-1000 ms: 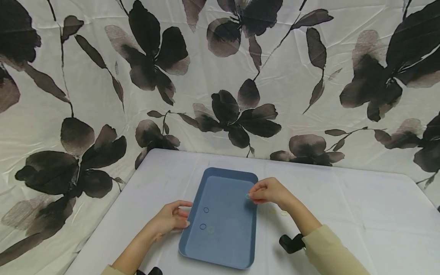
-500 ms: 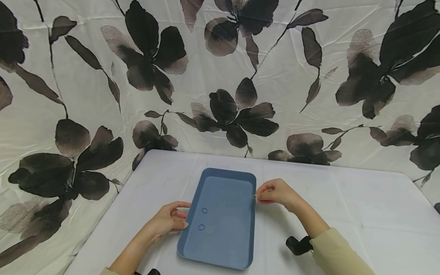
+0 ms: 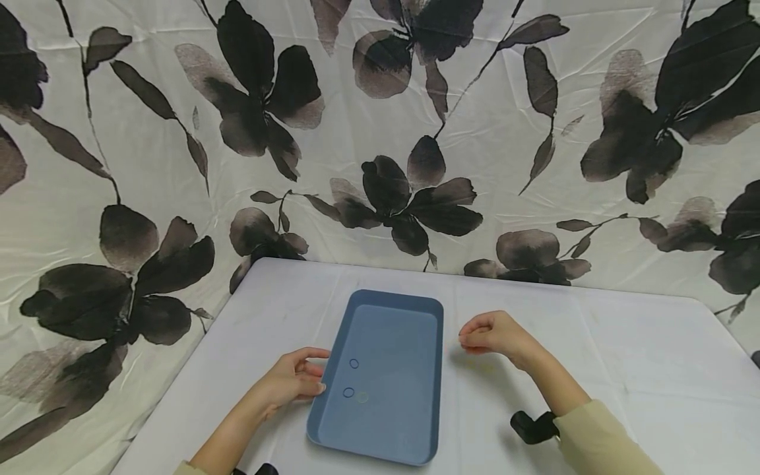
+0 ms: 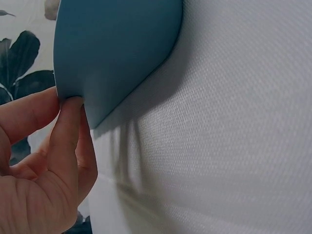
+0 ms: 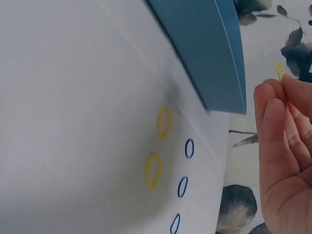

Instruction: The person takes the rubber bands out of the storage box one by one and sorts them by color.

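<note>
My left hand (image 3: 291, 379) holds the left rim of a blue tray (image 3: 392, 432), its thumb on the rim in the left wrist view. Inside the tray lie two thin blue rubber bands (image 3: 348, 392) and a pale yellow rubber band (image 3: 363, 397). To the tray's right, above the table, my right hand (image 3: 495, 338) pinches a small yellow rubber band (image 5: 280, 71) between thumb and fingertips. That band hardly shows in the head view. Below this hand, two yellow rubber bands (image 5: 165, 123) and three blue rubber bands (image 5: 189, 148) lie on the table.
A white cloth covers the table (image 3: 594, 356). Behind it hangs a white curtain (image 3: 332, 132) with dark flowers. Black devices (image 3: 533, 427) sit at both wrists. The tray's raised rim stands between the two hands.
From over the tray's right edge, my right hand has moved right, out over the table, with the yellow rubber band still pinched. My left hand has stayed at the tray's left rim.
</note>
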### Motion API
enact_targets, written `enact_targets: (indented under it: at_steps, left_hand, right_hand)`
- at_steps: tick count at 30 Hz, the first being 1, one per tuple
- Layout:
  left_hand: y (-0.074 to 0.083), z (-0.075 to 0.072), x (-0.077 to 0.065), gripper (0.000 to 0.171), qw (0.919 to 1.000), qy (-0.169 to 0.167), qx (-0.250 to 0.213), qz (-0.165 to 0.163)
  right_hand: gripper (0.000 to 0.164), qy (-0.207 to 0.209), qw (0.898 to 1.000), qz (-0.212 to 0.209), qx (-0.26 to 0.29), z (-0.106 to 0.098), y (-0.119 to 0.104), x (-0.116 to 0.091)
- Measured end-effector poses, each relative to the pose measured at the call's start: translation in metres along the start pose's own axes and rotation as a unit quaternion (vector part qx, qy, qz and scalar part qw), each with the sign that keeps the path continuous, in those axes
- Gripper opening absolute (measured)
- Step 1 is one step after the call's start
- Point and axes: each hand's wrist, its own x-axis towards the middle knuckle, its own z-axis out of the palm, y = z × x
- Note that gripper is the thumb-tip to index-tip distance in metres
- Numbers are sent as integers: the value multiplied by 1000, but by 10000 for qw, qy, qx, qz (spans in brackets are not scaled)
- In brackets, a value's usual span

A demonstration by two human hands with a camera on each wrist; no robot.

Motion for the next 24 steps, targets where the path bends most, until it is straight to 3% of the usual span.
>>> enact_targets:
  at_steps: [13, 24]
  left_hand:
    - [-2, -2, 2, 64, 9999, -131, -67, 71]
    - [-2, -2, 1, 63, 9998, -142, -134, -32]
  right_hand:
    - [22, 137, 9997, 174, -139, -21, 14, -13]
    - [17, 442, 9970, 563, -295, -32, 30, -25]
